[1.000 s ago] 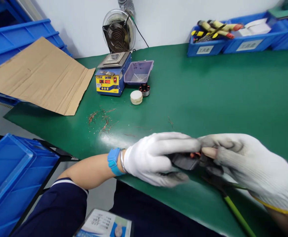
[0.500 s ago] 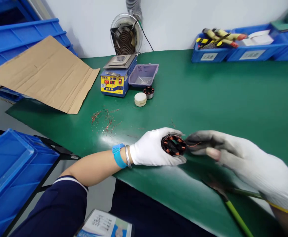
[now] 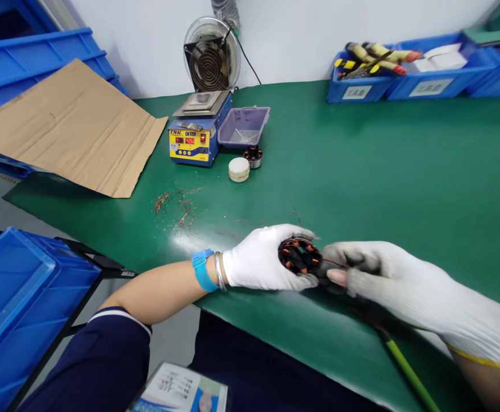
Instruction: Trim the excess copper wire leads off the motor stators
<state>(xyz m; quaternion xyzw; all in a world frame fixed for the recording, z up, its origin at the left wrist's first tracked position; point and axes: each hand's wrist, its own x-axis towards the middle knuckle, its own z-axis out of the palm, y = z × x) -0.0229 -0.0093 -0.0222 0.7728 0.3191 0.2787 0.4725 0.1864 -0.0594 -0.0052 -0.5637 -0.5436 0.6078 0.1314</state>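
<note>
My left hand (image 3: 267, 258), in a white glove, is wrapped round a motor stator (image 3: 300, 256), a dark ring with copper windings inside. The stator's open face is turned up toward me, just over the table. From its right side a thin copper wire lead (image 3: 334, 262) sticks out. My right hand (image 3: 372, 269), in a greyed white glove with a bare thumb tip, has thumb and fingers closed on this lead, close beside the stator. Under the right wrist lies a tool with a green handle (image 3: 408, 366); its head is in shadow and partly hidden.
Copper wire scraps (image 3: 181, 209) lie on the green table (image 3: 383, 149). Behind them stand a solder pot (image 3: 194, 137), a purple tray (image 3: 243, 126), a white round pad (image 3: 238, 169) and another stator (image 3: 253, 157). Cardboard (image 3: 74, 131) leans at left; blue bins (image 3: 357, 91) line the back right.
My right hand has moved left and closer to the stator, its fingers now at the wire lead. The left hand keeps its hold. The view has shifted slightly.
</note>
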